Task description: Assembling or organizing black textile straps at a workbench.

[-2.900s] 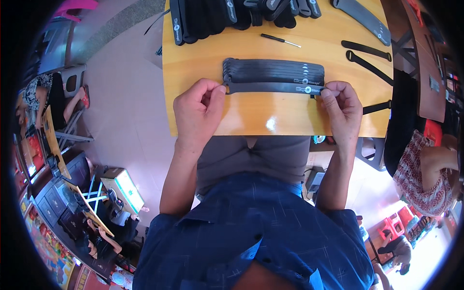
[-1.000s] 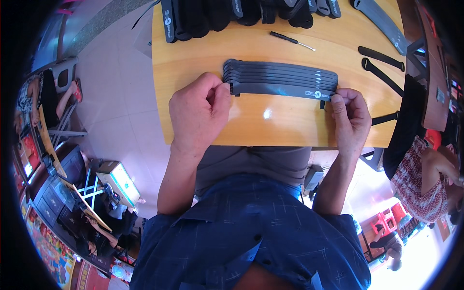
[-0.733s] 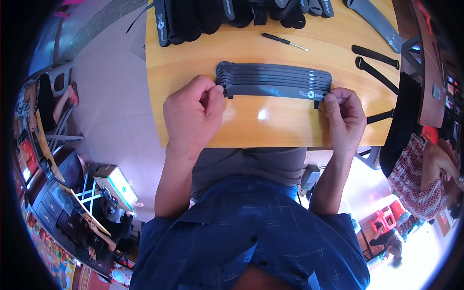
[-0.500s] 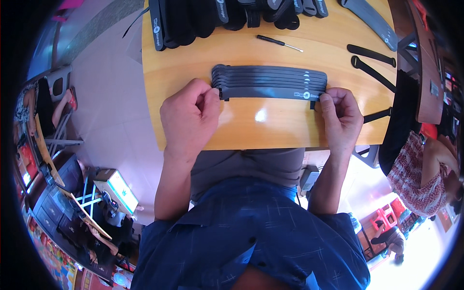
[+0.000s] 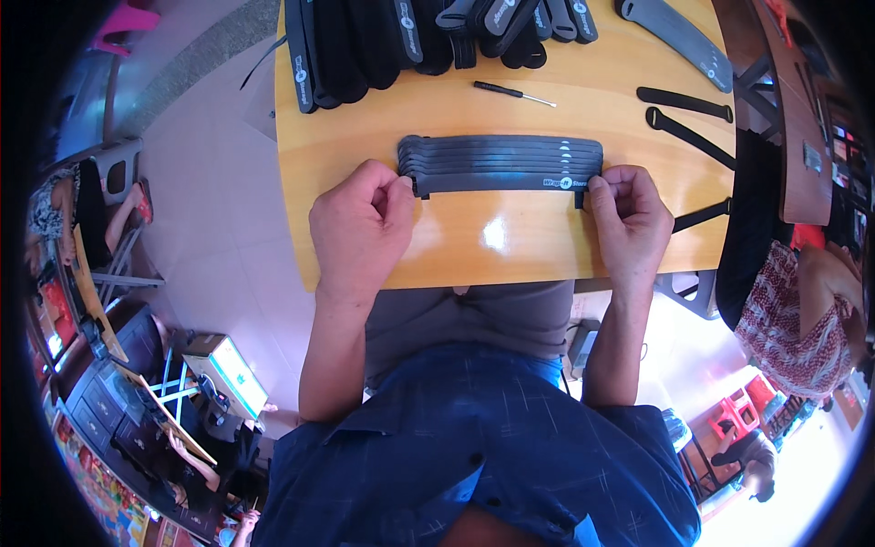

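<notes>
A fanned stack of dark grey hook-and-loop straps [image 5: 497, 164] lies across the wooden table in front of me. Its nearest strap bears pale print at the right end. My left hand [image 5: 357, 228] pinches the left end of this stack between thumb and bent fingers. At the opposite end, my right hand [image 5: 636, 223] has thumb and forefinger closed on the strap's edge. Small black tabs stick out below the stack beside both hands. How many layers each pinch takes in is hidden by the fingers.
Beyond the stack lies a small black-handled screwdriver [image 5: 515, 94]. Bundles of black and grey straps [image 5: 365, 55] line the far edge. Loose black straps [image 5: 688, 137] and a grey strap bundle [image 5: 679, 46] lie at the right. Another person [image 5: 797, 319] sits close on the right.
The whole view has shifted slightly, with the table's things appearing a little lower and mostly further left. Both hands keep their pinch on the strap ends.
</notes>
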Action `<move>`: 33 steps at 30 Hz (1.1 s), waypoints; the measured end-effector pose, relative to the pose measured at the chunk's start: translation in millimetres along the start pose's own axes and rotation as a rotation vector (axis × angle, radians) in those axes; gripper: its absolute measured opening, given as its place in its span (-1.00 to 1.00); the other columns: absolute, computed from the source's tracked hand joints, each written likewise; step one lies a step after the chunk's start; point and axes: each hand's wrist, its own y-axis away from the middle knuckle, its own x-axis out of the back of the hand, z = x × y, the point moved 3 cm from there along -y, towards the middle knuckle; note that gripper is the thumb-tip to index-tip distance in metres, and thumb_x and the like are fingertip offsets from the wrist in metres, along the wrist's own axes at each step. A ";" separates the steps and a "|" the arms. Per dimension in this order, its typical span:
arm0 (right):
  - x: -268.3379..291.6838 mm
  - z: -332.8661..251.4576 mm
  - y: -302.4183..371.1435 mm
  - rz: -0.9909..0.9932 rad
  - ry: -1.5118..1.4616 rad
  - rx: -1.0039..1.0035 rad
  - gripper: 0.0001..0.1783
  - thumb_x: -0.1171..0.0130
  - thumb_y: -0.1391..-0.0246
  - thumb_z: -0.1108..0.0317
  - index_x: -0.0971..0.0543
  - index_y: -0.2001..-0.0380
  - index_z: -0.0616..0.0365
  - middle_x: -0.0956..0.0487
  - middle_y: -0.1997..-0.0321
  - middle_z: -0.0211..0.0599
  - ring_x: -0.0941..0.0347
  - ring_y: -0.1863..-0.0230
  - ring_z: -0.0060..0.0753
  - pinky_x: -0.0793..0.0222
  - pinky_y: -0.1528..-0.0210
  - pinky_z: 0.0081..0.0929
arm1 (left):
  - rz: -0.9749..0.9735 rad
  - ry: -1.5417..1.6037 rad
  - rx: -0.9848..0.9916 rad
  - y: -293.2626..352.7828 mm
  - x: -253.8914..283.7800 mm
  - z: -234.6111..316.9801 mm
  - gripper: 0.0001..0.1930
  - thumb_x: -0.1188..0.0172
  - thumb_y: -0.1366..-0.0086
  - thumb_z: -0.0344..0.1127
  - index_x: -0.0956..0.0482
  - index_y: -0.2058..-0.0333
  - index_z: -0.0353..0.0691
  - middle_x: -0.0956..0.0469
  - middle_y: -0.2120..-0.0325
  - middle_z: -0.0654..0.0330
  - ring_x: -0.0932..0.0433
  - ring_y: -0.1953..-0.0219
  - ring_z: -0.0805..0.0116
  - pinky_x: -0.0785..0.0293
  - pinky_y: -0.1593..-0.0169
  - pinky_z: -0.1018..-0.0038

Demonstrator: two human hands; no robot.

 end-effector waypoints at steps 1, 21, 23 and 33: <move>-0.1 -0.1 -0.4 0.004 -0.004 0.003 -0.91 -0.35 -0.23 0.47 -0.62 0.29 0.23 -0.64 0.52 -0.47 -0.52 0.50 -0.76 -0.43 0.39 -0.74 | -0.004 -0.006 0.012 -0.4 -1.0 0.2 -0.83 -0.34 -0.27 -0.42 -0.54 0.47 -0.22 -0.54 0.68 0.20 -0.50 0.65 0.36 -0.40 0.48 0.44; -28.2 -60.4 46.7 -0.143 0.408 0.734 -0.44 -0.34 -0.18 0.27 -0.52 -0.24 0.14 -0.50 -0.33 -0.12 -0.33 -0.44 0.03 -0.24 -0.42 0.09 | 0.006 -0.362 -0.579 56.6 8.4 28.6 -0.28 -0.32 -0.31 -0.22 -0.31 -0.39 -0.23 -0.32 -0.38 -0.04 -0.25 -0.45 -0.07 -0.21 -0.44 0.04; -39.2 -54.1 54.3 -0.235 0.475 0.755 -0.34 -0.31 -0.20 0.18 -0.45 -0.32 0.14 -0.37 -0.45 -0.11 -0.21 -0.52 0.02 -0.13 -0.48 0.14 | -0.178 -0.395 -0.554 57.0 -8.4 19.3 -0.16 -0.32 -0.31 -0.13 -0.17 -0.48 -0.21 -0.03 -0.54 0.00 0.06 -0.58 -0.05 0.07 -0.55 -0.01; -45.5 -25.9 56.4 -0.408 0.635 0.788 -0.12 -0.09 -0.31 -0.21 -0.23 -0.51 0.06 -0.11 -0.65 -0.21 0.04 -0.65 -0.05 0.11 -0.59 0.14 | -0.242 -0.485 -0.514 51.6 -22.3 -1.2 -0.04 -0.24 -0.33 0.20 -0.07 -0.51 -0.22 0.05 -0.56 0.02 0.12 -0.60 0.04 0.14 -0.57 0.02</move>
